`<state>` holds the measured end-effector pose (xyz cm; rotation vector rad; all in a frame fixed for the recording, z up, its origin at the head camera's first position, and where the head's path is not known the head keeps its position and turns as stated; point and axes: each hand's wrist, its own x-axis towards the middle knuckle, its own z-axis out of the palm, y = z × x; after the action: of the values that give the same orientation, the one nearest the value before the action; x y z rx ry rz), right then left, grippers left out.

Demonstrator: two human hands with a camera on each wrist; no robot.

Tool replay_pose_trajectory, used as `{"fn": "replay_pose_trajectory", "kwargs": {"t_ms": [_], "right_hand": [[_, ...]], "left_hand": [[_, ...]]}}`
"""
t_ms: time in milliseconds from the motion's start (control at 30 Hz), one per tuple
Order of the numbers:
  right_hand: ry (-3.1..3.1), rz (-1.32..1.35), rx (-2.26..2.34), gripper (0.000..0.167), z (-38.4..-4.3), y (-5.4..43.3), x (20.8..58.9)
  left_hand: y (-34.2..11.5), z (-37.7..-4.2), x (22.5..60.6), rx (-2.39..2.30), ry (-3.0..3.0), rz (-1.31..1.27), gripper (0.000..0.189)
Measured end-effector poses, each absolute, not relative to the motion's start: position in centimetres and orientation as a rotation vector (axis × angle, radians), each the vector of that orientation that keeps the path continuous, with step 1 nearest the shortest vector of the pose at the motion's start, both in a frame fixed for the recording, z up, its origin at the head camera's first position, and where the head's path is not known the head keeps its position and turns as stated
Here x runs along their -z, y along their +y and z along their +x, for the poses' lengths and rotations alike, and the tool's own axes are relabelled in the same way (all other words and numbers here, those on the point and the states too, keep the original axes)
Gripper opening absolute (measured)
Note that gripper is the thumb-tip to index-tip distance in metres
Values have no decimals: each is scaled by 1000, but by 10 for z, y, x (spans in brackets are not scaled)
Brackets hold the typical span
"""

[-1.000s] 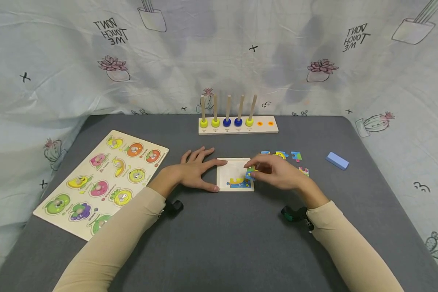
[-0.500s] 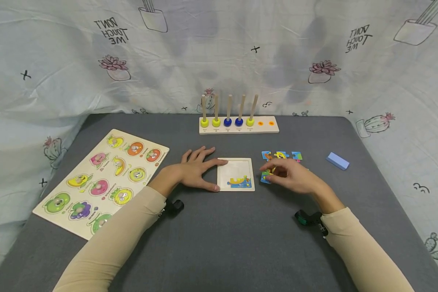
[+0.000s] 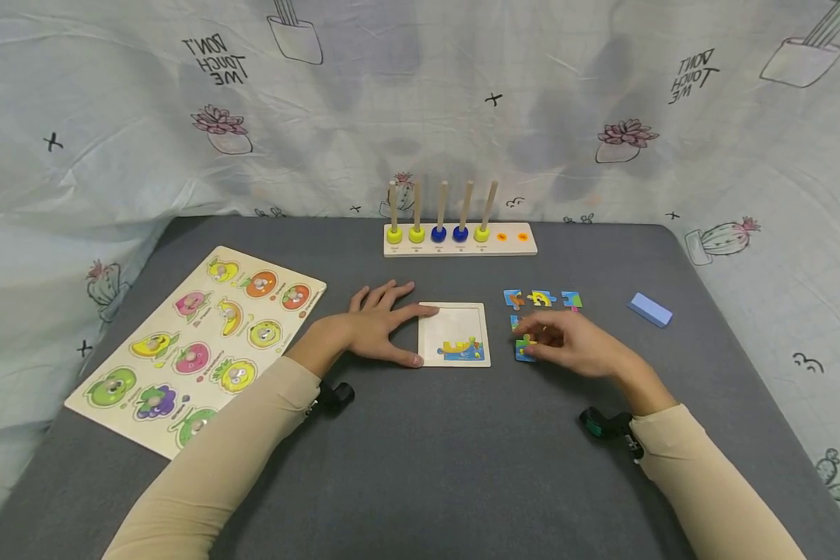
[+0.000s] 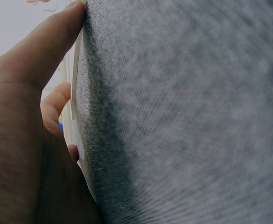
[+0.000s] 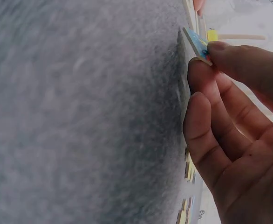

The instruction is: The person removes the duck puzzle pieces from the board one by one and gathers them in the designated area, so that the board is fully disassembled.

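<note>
My left hand (image 3: 376,332) lies on the table with fingers spread, its index finger and thumb against the left edge of a white square puzzle tray (image 3: 437,330). Joined blue and yellow puzzle pieces (image 3: 462,349) fill the tray's lower right part. Right of the tray, my right hand (image 3: 574,342) pinches a blue and green puzzle piece (image 3: 523,350) between thumb and fingers; in the right wrist view this puzzle piece (image 5: 198,43) is tilted, one edge close over the table. The right hand partly hides another loose piece (image 3: 515,321) behind it.
Several loose pieces (image 3: 542,298) lie behind the right hand. A blue block (image 3: 649,309) sits farther right. At the back stands a peg board (image 3: 462,247) with yellow and blue rings. A fruit puzzle board (image 3: 206,327) lies on the left, partly under the left forearm.
My right hand has moved right, away from the tray, carrying the blue and green puzzle piece to the table beside the loose pieces. The left hand has stayed at the tray's edge.
</note>
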<state>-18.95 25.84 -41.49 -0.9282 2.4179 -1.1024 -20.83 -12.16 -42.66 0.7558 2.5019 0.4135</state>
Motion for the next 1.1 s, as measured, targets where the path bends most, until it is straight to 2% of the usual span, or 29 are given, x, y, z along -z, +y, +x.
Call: {"fn": "replay_pose_trajectory", "kwargs": {"t_ms": [1100], "right_hand": [[2539, -1005, 985, 25, -191, 258, 421]], "left_hand": [[-123, -208, 429, -433, 2510, 756, 91]]}}
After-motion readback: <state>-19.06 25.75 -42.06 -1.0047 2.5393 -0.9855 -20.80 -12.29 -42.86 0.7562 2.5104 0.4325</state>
